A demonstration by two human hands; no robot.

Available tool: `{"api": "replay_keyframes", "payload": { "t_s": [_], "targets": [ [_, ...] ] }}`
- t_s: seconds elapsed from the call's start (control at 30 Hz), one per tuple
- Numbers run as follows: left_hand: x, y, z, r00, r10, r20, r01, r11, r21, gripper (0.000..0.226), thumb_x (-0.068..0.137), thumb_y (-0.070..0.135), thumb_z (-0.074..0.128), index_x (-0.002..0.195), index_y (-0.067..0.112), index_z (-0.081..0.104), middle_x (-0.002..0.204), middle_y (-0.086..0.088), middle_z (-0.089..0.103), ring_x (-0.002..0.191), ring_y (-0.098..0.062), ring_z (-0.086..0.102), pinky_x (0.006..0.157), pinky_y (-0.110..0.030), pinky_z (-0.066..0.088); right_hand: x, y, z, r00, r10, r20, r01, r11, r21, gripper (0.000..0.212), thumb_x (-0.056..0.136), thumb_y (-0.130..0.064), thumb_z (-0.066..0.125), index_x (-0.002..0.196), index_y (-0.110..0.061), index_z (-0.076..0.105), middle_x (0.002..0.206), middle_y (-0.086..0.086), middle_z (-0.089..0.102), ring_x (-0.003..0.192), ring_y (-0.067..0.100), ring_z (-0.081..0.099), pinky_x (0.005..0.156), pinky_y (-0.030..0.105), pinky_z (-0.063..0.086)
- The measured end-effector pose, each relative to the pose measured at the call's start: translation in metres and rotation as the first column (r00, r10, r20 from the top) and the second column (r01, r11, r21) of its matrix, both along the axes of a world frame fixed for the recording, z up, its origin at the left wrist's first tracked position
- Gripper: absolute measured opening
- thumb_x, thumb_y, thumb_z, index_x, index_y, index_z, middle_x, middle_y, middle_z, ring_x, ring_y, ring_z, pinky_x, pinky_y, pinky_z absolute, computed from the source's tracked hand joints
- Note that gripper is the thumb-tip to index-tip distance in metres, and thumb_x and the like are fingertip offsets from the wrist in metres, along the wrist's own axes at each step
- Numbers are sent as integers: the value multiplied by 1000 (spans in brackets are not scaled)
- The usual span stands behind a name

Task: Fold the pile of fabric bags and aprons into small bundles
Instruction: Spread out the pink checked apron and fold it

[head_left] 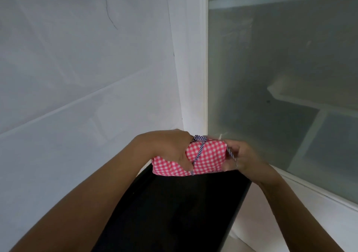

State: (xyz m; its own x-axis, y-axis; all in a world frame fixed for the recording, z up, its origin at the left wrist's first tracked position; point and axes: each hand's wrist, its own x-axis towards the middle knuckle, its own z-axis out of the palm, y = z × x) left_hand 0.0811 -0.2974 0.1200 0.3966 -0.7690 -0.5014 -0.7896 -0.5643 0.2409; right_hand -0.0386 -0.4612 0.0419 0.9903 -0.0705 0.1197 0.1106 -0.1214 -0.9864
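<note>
1. Gripping a small pink-and-white checked fabric bundle (210, 155), the left hand (168, 149) curls around its left end, thumb pressed on the front, likely to stop the folds springing open.
2. At the bundle's right end, the right hand (247, 159) is blurred; it appears to pinch a thin navy-and-white striped tie (199, 151) there.
3. One length of the tie crosses the front of the bundle on a slant, and a loop of it shows at the top edge. Judging by this, the tie is being wound round to hold the bundle together, so this piece seems close to finished.
4. Both hands hold the bundle up at the far edge of a smooth black surface (184, 213). Whether that is a desk or something else cannot be told, nor whether the bundle touches it.
5. No pile of other bags or aprons is in view.
6. Beyond the hands, on the left, is a plain white wall (77, 67).
7. On the right stands a white-framed cabinet with a frosted glass door (280, 67). Pale shelves show dimly through the glass; what they hold, if anything, cannot be made out.
</note>
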Motion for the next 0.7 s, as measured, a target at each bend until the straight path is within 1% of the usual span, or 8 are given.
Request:
{"api": "replay_keyframes", "payload": {
  "t_s": [0.13,0.23,0.3,0.4,0.5,0.6,0.67,0.7],
  "targets": [
    [-1,-4,12,996,-19,86,11,996,87,51,81,39,71,122,15,53,108,2,61,97,-16,59,84,-30,51,6,15,15,988,-107,115,99,992,74,41,68,-18,71,108,-18,66,89,-17,74,86,4,70,68,14,53],
    [-2,-6,8,989,-2,150,-18,991,133,39,81,39,71,106,18,51,88,6,55,83,-13,56,72,-26,48,17,34,24,995,-24,92,36,991,-130,45,64,-19,82,107,-25,71,94,-10,74,89,7,70,75,18,55],
    [-2,-1,4,981,10,194,-29,995,99,39,80,40,71,101,13,52,82,6,54,82,-13,56,71,-25,48,25,41,29,998,-15,69,34,957,-289,49,65,-23,85,111,-28,69,88,-19,72,85,-4,67,76,9,50],
    [5,10,4,985,65,157,-62,998,-21,56,74,41,77,118,14,55,105,2,64,95,-15,60,81,-26,52,34,47,40,998,-31,49,50,889,-455,53,69,-31,83,119,-33,64,85,-27,64,76,-13,60,69,0,41],
    [8,19,11,978,148,147,-109,965,-240,75,66,43,83,129,20,48,117,6,62,98,-9,57,85,-21,46,40,45,56,997,-47,63,73,858,-508,74,66,-35,84,133,-34,52,106,-22,63,87,-11,55,81,2,40],
    [9,31,29,968,249,-27,-236,871,-431,90,66,45,83,142,29,37,131,13,55,113,-7,55,97,-25,43,45,31,77,996,-78,53,94,885,-455,80,60,-31,86,133,-37,52,120,-12,64,99,0,60,89,15,46],
    [16,44,46,940,243,-239,-336,771,-541,79,63,47,83,133,38,46,124,21,58,108,2,58,93,-25,47,46,19,100,996,-54,68,77,918,-389,76,53,-34,85,123,-39,59,117,-10,67,101,4,64,93,28,52],
    [19,51,53,924,221,-313,-372,715,-592,78,59,52,84,128,42,48,120,22,60,106,5,59,90,-24,48,46,13,111,995,-42,93,72,934,-349,69,52,-36,83,117,-40,61,113,-12,68,98,3,65,90,27,54]
  ]
}}
